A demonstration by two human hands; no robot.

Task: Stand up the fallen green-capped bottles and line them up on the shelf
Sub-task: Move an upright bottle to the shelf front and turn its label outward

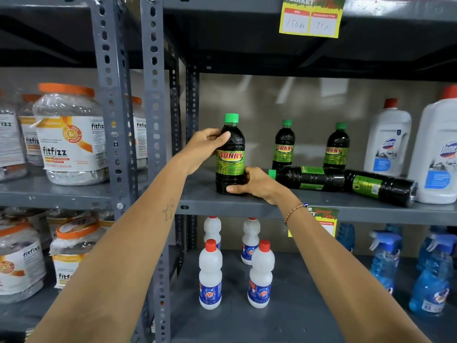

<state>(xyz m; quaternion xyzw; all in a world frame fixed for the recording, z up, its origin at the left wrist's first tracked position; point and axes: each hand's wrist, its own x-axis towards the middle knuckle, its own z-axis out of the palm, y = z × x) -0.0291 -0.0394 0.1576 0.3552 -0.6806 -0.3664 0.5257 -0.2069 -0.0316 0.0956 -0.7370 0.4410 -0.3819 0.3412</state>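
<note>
Upright green-capped bottle [230, 154] stands at shelf [202, 198] front-left; left hand [205, 147] clasps its shoulder, right hand [252, 181] its base. Two fallen bottles [309, 178] lie just right.

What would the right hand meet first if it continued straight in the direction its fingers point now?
The right hand points leftward and already touches the upright bottle. Past it, probably the grey shelf post, though depth is unclear.
</note>
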